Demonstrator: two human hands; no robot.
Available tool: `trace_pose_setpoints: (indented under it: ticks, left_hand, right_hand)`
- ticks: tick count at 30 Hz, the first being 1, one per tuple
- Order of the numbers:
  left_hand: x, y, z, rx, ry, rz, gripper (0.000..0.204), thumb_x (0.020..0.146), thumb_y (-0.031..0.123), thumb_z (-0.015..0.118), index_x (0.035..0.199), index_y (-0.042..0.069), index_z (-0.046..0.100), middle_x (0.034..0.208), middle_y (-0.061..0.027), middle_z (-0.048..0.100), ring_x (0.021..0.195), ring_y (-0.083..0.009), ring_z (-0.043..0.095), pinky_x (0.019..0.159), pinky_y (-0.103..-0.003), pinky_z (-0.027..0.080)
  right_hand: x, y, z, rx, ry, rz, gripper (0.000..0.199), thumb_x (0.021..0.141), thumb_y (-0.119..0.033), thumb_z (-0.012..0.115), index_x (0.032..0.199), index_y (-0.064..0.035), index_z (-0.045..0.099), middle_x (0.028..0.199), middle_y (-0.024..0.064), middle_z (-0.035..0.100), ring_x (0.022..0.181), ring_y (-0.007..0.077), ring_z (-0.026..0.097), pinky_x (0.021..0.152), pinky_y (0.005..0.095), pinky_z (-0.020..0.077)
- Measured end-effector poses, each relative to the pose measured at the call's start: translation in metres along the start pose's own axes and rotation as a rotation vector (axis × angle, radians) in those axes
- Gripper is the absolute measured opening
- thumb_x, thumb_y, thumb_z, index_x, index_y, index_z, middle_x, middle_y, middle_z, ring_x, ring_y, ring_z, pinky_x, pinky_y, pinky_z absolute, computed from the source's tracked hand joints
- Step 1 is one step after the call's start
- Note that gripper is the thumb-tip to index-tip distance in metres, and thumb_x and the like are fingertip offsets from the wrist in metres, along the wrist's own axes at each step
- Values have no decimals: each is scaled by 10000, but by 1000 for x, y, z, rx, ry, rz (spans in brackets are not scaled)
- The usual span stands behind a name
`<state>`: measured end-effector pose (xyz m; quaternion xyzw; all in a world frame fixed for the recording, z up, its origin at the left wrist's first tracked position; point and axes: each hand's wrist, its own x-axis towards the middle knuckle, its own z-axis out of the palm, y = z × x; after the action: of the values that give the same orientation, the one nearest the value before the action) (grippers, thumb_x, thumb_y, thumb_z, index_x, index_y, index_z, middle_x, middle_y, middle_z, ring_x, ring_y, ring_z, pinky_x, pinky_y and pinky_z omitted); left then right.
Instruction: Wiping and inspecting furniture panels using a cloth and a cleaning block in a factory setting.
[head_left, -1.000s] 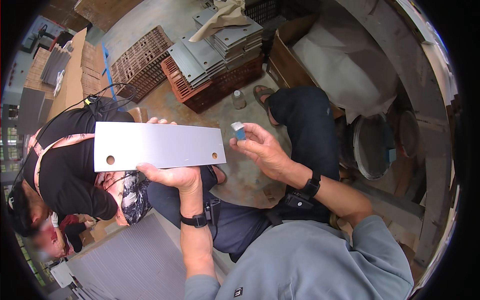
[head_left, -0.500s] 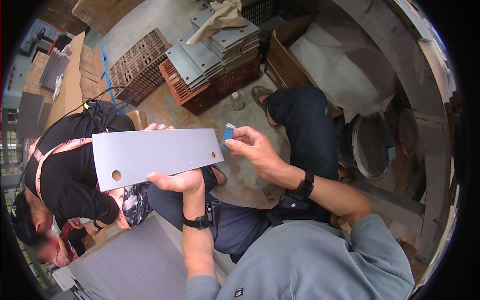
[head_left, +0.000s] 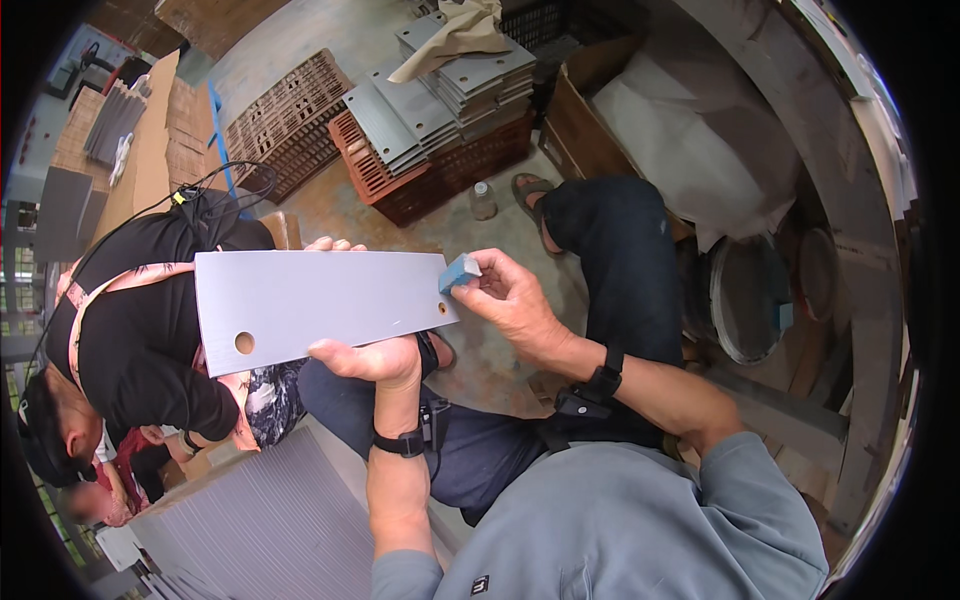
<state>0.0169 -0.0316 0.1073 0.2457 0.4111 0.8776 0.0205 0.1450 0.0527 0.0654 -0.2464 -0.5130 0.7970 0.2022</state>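
A flat grey panel with a round hole near each end of its lower edge lies across my left hand. The thumb rests along its near edge, and the fingertips show past the far edge. Between the thumb and fingers of my right hand is a small blue block with a pale side, which looks like a sanding sponge. This block is at the panel's right end, just above the right hole. Whether it presses on the surface I cannot tell.
Similar grey panels are stacked on a red-brown plastic crate, with brown paper on top. A small jar stands on the floor. Another person bends over at the left. Many thin panels stand packed at lower left.
My right hand has turned the blue block, bringing it over the panel's right end. The panel and my left hand have shifted slightly right in the picture.
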Motion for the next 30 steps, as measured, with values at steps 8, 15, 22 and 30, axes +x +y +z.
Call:
trace_pose_setpoints:
  ticks: [8, 15, 22, 30]
  left_hand:
    - [5, -2, -8, -90, 56, -70, 940, 931, 752, 431, 1412, -55, 416, 1304, -186, 547, 1192, -292, 561, 1041, -432, 470]
    - [9, -1, -11, -37, 143, -53, 941, 925, 766, 408, 1387, -53, 451, 1208, -186, 604, 1120, -284, 611, 1004, -422, 500]
    - [7, -3, -5, -29, 135, -82, 942, 917, 777, 418, 1382, -41, 464, 1191, -176, 606, 1102, -283, 611, 970, -403, 503]
    - [9, -1, -3, -9, 193, -83, 922, 915, 773, 424, 1351, -37, 485, 1160, -167, 606, 1073, -258, 609, 954, -386, 505]
  right_hand:
    - [13, 16, -33, -354, 109, -26, 294, 898, -112, 712, 1139, 1, 588, 987, 38, 648, 851, 93, 597, 806, 276, 533]
    - [8, -9, -23, -287, 62, -67, 290, 928, -140, 715, 1134, 2, 569, 1033, 67, 658, 937, 126, 648, 859, 298, 549]
    - [6, 0, -13, -226, 60, -197, 306, 926, -130, 732, 1144, 5, 565, 1052, 81, 670, 916, 140, 661, 872, 309, 554]
    - [3, -5, -15, -371, 14, -232, 327, 895, -107, 765, 1153, 5, 598, 1028, 68, 662, 908, 132, 648, 863, 297, 550]
